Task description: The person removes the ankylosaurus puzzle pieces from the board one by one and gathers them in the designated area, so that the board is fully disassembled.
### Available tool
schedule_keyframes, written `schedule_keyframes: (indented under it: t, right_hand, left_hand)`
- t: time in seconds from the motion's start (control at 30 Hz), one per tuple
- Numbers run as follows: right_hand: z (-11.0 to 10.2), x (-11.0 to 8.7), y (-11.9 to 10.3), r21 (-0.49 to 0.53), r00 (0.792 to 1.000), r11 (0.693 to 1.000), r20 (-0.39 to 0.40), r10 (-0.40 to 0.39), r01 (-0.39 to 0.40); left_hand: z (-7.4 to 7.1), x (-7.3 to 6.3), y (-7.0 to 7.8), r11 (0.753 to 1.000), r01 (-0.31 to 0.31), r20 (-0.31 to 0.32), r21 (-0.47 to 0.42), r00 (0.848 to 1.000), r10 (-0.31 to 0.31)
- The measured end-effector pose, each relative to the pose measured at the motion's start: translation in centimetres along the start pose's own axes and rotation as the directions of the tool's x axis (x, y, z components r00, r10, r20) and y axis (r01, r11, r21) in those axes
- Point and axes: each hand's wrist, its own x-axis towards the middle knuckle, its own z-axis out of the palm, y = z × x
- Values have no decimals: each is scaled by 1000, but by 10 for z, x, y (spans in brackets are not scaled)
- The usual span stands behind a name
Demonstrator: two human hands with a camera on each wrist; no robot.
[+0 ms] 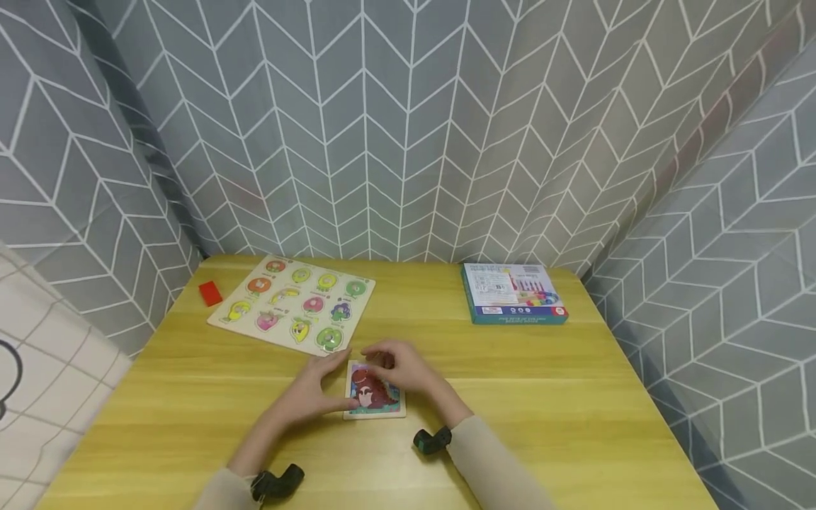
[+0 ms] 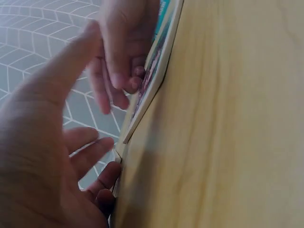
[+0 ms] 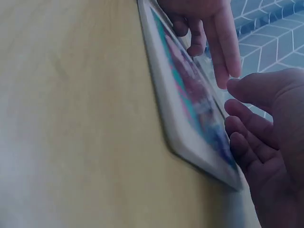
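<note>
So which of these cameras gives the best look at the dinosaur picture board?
The head view: it looks down on the dinosaur picture board, showing most of its picture, though the right hand covers part. The left wrist view catches only a narrow, slanted strip; the right wrist view shows more, but slanted and blurred.

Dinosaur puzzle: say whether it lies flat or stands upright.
Flat: the dinosaur puzzle lies on the table, its picture facing up in the head view.

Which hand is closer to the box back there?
The right hand. It's at the upper right of the dinosaur picture, left of the box. The left hand is at the picture's left side, farther from the box.
</note>
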Motion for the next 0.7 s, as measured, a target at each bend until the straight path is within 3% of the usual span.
schedule_keyframes:
  t: [0.17, 0.5, 0.7]
  right_hand:
    - [2, 3, 2, -6, 1000, 1000, 23, 4, -3]
    - [9, 14, -9, -203, 989, 979, 139, 57, -28]
    - [10, 15, -8, -208, 986, 977, 151, 71, -39]
  left_hand:
    - [1, -2, -3, 999, -1, 27, 44, 1000, 0]
    - [-4, -6, -8, 996, -47, 59, 78, 997, 43]
    - [-1, -5, -12, 995, -71, 68, 76, 996, 66]
